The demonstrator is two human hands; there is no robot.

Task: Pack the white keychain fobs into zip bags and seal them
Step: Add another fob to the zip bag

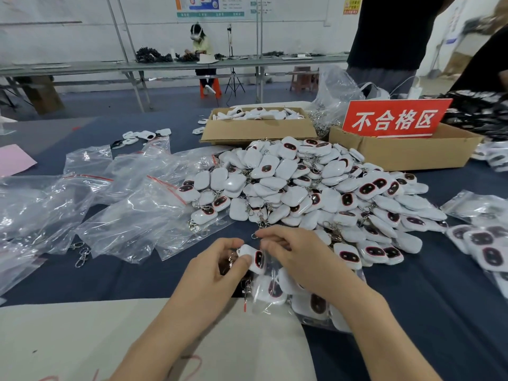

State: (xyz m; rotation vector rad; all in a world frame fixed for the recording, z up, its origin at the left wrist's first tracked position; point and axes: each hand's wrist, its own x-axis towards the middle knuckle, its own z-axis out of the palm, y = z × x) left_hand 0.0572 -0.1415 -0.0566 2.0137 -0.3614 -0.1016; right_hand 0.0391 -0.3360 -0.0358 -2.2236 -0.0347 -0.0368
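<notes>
Left grip (217,273): we're clenched on one white fob (255,258).
Right grip (291,253): we're pinching the bag (277,295) just beside it.
Pile (316,188): just beyond both grips.

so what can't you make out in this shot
Head view only:
- How full the zip bag is: the right hand and wrist cover part of it.
- Inside the box holding the red sign: the sign blocks it.
- Wall poster: cut by the top edge, text too small.

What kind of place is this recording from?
Probably a factory packing hall: a heap of white fobs beside loose zip bags, a cardboard box with a red sign, and long workbenches behind.
</notes>
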